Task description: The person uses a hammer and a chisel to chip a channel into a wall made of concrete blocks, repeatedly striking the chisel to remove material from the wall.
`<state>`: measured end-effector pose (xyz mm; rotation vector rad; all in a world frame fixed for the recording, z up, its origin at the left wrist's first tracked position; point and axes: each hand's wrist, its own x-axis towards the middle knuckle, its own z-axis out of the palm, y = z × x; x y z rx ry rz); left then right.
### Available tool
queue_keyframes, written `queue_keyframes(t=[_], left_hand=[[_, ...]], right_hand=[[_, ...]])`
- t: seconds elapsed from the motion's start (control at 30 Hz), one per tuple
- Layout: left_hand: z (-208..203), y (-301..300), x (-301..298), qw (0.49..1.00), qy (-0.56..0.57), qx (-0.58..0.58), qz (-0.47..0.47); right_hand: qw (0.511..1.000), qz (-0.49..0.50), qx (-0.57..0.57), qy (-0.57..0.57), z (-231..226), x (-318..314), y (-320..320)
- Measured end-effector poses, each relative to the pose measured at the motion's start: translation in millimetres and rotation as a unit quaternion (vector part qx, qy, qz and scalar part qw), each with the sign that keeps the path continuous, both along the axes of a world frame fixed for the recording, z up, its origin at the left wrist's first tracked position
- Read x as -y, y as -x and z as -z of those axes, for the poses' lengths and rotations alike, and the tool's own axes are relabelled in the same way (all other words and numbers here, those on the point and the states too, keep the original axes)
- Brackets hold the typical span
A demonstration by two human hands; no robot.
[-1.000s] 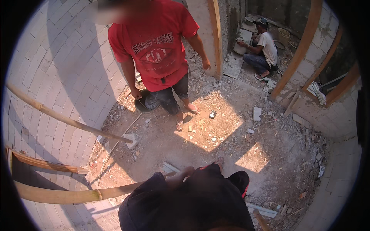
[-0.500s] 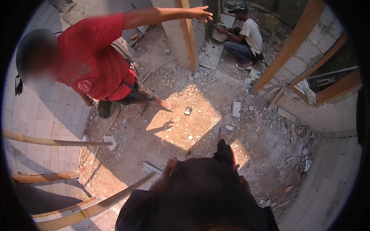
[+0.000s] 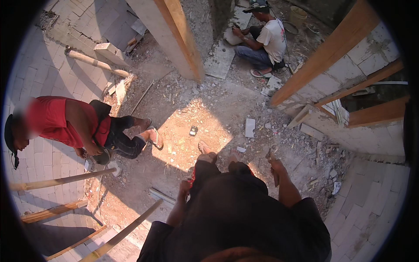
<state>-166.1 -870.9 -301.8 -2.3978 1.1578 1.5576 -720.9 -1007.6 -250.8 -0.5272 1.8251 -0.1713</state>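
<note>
My right hand [image 3: 276, 165] is out beside my right leg, closed around a slim hand tool [image 3: 276, 180]. A brownish part of it sticks out on the near side and a thin tip on the far side; its exact kind is unclear. My left hand [image 3: 185, 187] hangs by my left thigh against the dark clothing, and its fingers are too hidden to read. Beyond my sandalled feet, a small dark box-shaped object [image 3: 193, 130] lies on the sunlit rubble floor [image 3: 174, 148].
A person in red [image 3: 83, 122] bends over a dark bucket [image 3: 103, 157] on the left. Another person [image 3: 266, 41] squats at the back. Slanted poles [image 3: 126, 231] stand at the lower left. Timber frames [image 3: 325, 54] and block walls [image 3: 371, 196] rise around; a white block [image 3: 249, 127] lies ahead.
The person in red has lowered the outstretched arm and bent down to the bucket. My right hand has come out from my side with the tool. Both my feet now show.
</note>
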Motion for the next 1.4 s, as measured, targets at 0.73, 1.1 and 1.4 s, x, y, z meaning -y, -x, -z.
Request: queue_keyframes(t=[0.73,1.1,1.4], left_hand=[[-43,19,93,0.921,0.162,0.061,0.349],[-47,36,85,0.873,0.132,0.103,0.458],[-59,59,70,0.937,0.136,0.062,0.317]], right_hand=[[0.985,-0.166,0.012,-0.046,5,-13,-52],[0.996,-0.069,0.023,0.054,18,-14,-28],[0.991,-0.123,-0.024,0.040,11,-14,-22]])
